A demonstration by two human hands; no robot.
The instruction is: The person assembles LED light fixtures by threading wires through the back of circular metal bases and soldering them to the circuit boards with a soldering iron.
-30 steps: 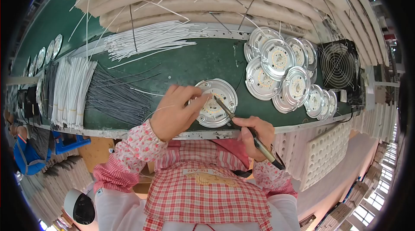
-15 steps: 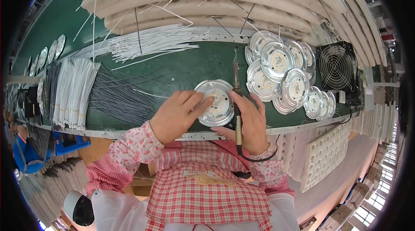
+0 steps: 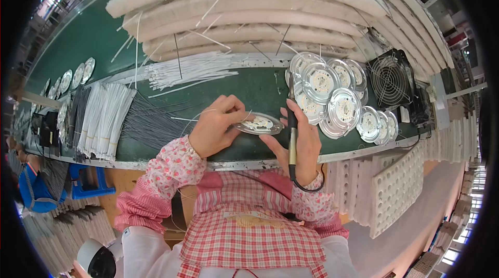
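Note:
A round silver LED lamp plate (image 3: 266, 130) is tilted up off the green bench, seen nearly edge-on. My left hand (image 3: 214, 126) is closed on its left rim, thumb and fingers pinched together; a thin strand shows by the fingertips. In my right hand (image 3: 304, 143) lies a soldering iron (image 3: 292, 147), its tip pointing away from me and its cord looping below the wrist. My right thumb reaches toward the plate's near right edge; whether it touches cannot be made out. Overlapping LED lamp plates (image 3: 343, 109) lie to the right of that hand.
White wires in bundles (image 3: 106, 119) and loose dark wires (image 3: 150, 124) lie on the left of the green bench (image 3: 254, 83). More white wires (image 3: 192, 72) lie at the back, below stacked pale foam slabs (image 3: 249, 7). A black fan (image 3: 390, 80) stands at the right.
The lamp plate, flat on the bench before, is now lifted and tilted. My left hand has moved from over its face to its left rim. The soldering iron remains in my right hand.

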